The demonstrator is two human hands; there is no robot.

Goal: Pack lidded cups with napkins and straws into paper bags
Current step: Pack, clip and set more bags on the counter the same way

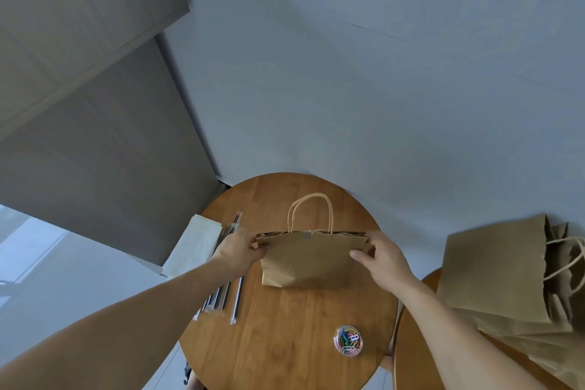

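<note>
A brown paper bag stands on the round wooden table, its top edges pressed together and held by a paper clip, its twisted handles up. My left hand pinches the bag's upper left corner. My right hand grips the upper right corner, thumb on the front face. Wrapped straws lie in a row left of the bag, partly under my left forearm. A stack of pale napkins lies beyond them at the table's left edge. No cup is visible.
A clear round tub of coloured paper clips sits near the table's front right. A pile of flat brown paper bags lies on a second wooden table at the right. A grey wall stands close behind.
</note>
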